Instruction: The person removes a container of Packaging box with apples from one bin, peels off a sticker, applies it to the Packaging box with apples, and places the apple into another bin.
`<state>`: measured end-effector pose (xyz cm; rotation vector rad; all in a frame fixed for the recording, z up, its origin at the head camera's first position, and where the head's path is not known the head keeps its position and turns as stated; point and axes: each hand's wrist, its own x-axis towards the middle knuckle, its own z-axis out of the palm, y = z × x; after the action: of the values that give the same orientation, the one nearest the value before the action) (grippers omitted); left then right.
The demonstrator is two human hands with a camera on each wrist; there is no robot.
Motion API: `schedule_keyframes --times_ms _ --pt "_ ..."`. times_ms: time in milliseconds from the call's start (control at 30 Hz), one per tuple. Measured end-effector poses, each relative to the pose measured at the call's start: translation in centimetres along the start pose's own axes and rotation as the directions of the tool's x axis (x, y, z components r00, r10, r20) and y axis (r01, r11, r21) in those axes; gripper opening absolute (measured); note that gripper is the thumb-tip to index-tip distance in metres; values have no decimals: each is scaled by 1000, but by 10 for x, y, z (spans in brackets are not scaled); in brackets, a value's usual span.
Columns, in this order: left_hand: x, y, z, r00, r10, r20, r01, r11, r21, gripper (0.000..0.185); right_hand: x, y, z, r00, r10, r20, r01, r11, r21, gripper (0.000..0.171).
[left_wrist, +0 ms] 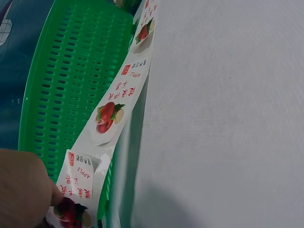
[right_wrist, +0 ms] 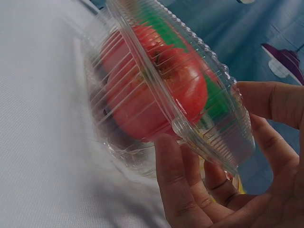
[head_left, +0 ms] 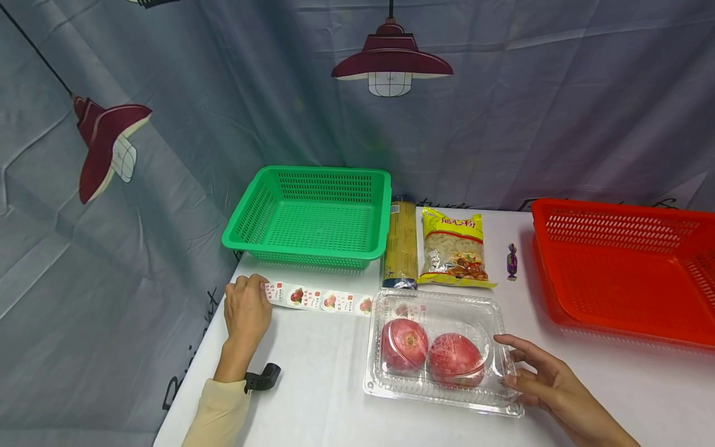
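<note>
White cloth covers the table (head_left: 324,385), and behind it hangs a grey-blue backdrop (head_left: 530,112) printed with dark red lamps.

The left hand (head_left: 246,310) lies at the left edge of the table. Its fingers are curled and pinch the left end of a sticker strip (head_left: 318,299); in the left wrist view a fingertip (left_wrist: 28,190) presses on the last label of this strip (left_wrist: 111,118). The strip shows apple pictures and runs to the right along the table, just in front of the green basket (head_left: 313,214), up to the clear plastic box (head_left: 441,351).

The clear plastic box stands in the middle of the table, near its front, with the lid down. Two red apples (head_left: 430,351) lie side by side in it. The right hand (head_left: 547,385) holds the right side of the box: the fingers are spread and slightly bent, the tips touch the rim, and in the right wrist view the thumb (right_wrist: 173,175) and the fingers (right_wrist: 270,102) are around the edge of the box (right_wrist: 161,90).

Behind the box lie a spaghetti pack (head_left: 400,242) and a yellow macaroni bag (head_left: 455,248), touching each other. A small purple candy (head_left: 511,261) lies between the bag and the red basket (head_left: 625,267) at the right.
</note>
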<state>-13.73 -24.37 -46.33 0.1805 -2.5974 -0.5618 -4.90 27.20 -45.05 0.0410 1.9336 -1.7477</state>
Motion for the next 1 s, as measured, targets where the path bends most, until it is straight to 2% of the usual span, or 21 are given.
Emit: schedule_keyframes --times_ms 167,333,633,867,1000 --pt "-2 0 -1 1000 -1 -13 1 1000 -5 4 -1 0 1 1000 -19 4 19 1000 -5 57" --pt "-3 -1 -3 1000 2 -11 -2 1000 -7 4 1 0 1 1000 13 -15 -13 1000 -6 57" --pt "-3 -1 -8 999 -10 36 9 1000 23 8 -1 2 1 1000 -27 -4 27 1000 -8 58" --pt "-2 -4 -8 1000 -16 -13 16 1000 -25 6 0 3 -1 1000 -25 15 25 1000 -5 57" --pt "-1 -4 -11 1000 -13 9 13 999 -48 6 0 3 -2 1000 -24 18 24 1000 -3 56"
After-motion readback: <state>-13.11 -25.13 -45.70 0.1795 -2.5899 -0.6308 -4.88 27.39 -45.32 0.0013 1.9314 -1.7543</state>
